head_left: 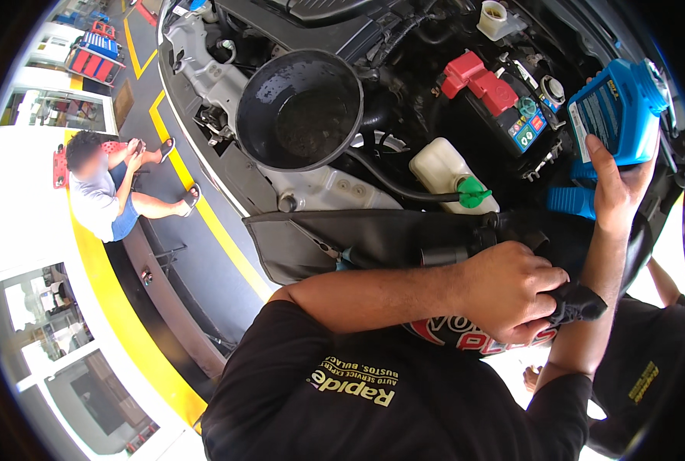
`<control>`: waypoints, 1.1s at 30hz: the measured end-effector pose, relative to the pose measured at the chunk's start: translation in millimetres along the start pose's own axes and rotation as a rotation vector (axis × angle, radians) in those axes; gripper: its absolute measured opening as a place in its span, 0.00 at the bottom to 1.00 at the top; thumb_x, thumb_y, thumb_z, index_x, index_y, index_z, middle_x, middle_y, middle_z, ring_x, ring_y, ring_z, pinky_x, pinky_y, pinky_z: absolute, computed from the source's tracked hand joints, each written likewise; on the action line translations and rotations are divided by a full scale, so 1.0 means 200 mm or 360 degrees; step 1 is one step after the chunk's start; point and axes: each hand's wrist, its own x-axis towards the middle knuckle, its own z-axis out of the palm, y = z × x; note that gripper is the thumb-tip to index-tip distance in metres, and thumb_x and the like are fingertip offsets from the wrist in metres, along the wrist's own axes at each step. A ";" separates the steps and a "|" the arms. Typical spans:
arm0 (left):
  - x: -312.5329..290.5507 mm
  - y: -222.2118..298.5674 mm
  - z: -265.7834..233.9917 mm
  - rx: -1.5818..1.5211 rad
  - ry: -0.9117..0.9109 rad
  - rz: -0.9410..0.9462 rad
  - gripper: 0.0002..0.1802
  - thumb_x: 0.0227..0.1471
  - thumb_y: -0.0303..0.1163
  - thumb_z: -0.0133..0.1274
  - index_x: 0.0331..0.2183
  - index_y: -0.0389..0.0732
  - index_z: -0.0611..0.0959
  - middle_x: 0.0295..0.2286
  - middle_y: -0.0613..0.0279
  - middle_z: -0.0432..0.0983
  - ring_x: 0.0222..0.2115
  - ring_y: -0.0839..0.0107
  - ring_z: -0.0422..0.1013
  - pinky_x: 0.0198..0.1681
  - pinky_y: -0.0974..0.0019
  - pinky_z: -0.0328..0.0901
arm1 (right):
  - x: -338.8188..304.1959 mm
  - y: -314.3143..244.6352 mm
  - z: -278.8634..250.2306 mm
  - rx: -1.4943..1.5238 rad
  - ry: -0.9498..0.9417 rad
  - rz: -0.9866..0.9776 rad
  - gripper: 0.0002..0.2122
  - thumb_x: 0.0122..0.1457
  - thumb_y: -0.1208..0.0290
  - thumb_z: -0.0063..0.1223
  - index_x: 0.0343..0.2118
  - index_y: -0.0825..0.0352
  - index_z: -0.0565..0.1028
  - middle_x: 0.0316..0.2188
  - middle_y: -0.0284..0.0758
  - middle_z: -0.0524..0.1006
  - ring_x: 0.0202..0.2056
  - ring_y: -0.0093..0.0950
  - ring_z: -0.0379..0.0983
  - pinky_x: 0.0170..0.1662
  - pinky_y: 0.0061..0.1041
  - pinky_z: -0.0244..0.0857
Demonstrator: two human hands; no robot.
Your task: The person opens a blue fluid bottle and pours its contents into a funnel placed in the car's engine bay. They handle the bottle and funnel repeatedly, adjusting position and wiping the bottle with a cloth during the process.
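Observation:
My right hand (619, 180) is raised at the right of the engine bay, wrapped round a blue plastic bottle (615, 111) with a pale label. Just under it, a second blue container (571, 202) is partly hidden by my hand. My left hand (512, 292) is closed in front of my body, with my forearm crossing from the left. From its fingers sticks out a black, crumpled-looking piece (581, 303), perhaps cloth. Beside that hand, a black cylindrical object (444, 256) lies on the dark fender cover (281, 238).
A large black round pan (300, 146) rests over the engine bay. Near it are a whitish reservoir (438, 163) with a green cap (473, 192) and a battery with red covers (481, 81). Pliers (323, 246) lie on the cover. One person (100, 184) sits left; another (635, 369) stands right.

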 end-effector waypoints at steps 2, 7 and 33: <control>0.00 0.00 0.00 0.0005 -0.0013 -0.0009 0.14 0.43 0.38 0.68 0.20 0.38 0.85 0.40 0.44 0.84 0.31 0.58 0.84 0.28 0.57 0.78 | 0.00 0.00 0.00 -0.0001 -0.0023 -0.0007 0.37 0.55 0.79 0.68 0.69 0.71 0.63 0.58 0.46 0.77 0.58 0.40 0.78 0.66 0.41 0.68; 0.01 0.00 -0.01 -0.0017 -0.0047 -0.0037 0.13 0.43 0.38 0.69 0.21 0.38 0.86 0.40 0.45 0.84 0.31 0.58 0.84 0.29 0.57 0.78 | 0.01 0.00 0.01 0.0033 -0.0024 0.0016 0.38 0.54 0.78 0.68 0.69 0.70 0.63 0.58 0.47 0.77 0.59 0.40 0.77 0.67 0.42 0.68; 0.00 0.00 0.00 -0.0013 -0.0038 -0.0048 0.12 0.43 0.37 0.68 0.21 0.39 0.85 0.42 0.43 0.85 0.32 0.56 0.84 0.30 0.57 0.78 | 0.01 -0.01 0.02 0.0074 -0.0045 0.0010 0.37 0.55 0.80 0.68 0.68 0.69 0.64 0.57 0.45 0.78 0.58 0.39 0.78 0.66 0.41 0.69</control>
